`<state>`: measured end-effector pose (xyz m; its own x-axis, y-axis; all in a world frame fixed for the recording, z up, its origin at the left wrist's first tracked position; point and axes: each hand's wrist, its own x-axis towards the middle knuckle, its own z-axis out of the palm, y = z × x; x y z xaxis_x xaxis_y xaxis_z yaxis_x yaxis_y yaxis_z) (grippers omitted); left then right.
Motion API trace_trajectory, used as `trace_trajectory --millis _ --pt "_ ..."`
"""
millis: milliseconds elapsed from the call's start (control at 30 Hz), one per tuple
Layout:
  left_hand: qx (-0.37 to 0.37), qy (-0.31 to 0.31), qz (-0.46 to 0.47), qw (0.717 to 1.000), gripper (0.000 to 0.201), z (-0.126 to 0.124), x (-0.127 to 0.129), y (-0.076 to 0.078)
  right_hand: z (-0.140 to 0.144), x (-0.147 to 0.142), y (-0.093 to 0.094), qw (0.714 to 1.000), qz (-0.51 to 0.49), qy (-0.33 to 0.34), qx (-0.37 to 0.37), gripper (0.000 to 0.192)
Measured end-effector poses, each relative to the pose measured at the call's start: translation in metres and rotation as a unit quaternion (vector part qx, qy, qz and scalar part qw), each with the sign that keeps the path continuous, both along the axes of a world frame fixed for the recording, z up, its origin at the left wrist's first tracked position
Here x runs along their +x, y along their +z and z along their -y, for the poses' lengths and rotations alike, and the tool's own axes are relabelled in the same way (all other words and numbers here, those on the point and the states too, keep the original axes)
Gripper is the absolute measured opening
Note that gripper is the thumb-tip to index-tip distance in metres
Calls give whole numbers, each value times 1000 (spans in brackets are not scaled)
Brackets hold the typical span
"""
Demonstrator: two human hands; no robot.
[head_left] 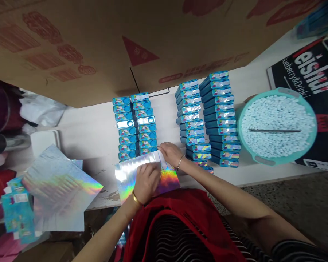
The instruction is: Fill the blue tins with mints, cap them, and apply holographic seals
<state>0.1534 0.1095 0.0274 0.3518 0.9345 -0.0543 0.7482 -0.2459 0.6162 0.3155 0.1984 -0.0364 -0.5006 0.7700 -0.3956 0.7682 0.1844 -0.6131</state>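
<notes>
A shiny holographic sheet [127, 174] lies on the white table [93, 134] right in front of me. My left hand [146, 182] rests flat on the sheet's middle, pressing it down. My right hand [169, 153] pinches the sheet's upper right edge with fingertips, beside a row of small blue boxes [135, 125]. These boxes stand in two double rows; the right-hand rows [207, 120] run from the back wall toward my right forearm.
A teal basin [277, 125] full of small pale blue pieces, with a thin rod across it, sits at right. Loose holographic sheets [60, 189] and blue printed cards [16, 207] pile at left. A big cardboard panel [98, 47] stands behind the table.
</notes>
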Motion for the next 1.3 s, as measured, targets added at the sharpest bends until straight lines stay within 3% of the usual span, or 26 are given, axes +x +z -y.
trace_trajectory --millis 100,200,267,367,500,633,767,900,1067,1300 --pt "-68 138 149 977 5 -5 3 23 3 4 6 999 -31 -23 25 30" --pt "-107 348 290 885 11 -36 5 31 4 6 18 974 -176 -134 54 41" --pt "-110 433 358 820 17 -65 6 26 2 3 27 937 -282 -202 36 55" --pt "-106 477 419 765 24 -103 7 12 -10 -9 36 884 -366 -288 -32 55" --pt "-116 494 436 743 27 -134 5 -9 -43 -28 35 839 -381 -383 -65 34" --pt "-91 497 424 751 23 -163 -3 -32 -87 -34 21 859 -357 -366 -6 30" --pt "3 472 352 809 14 -200 -13 -54 -129 -36 1 897 -278 -336 68 26" --pt "73 450 222 862 11 -225 -16 -70 -153 -41 -19 919 -198 -328 95 23" --pt "53 459 53 885 8 -232 -13 -77 -160 -44 -38 927 -161 -321 107 22" --pt "34 432 -74 898 13 -235 -8 -75 -162 -48 -63 919 -205 -330 60 22"
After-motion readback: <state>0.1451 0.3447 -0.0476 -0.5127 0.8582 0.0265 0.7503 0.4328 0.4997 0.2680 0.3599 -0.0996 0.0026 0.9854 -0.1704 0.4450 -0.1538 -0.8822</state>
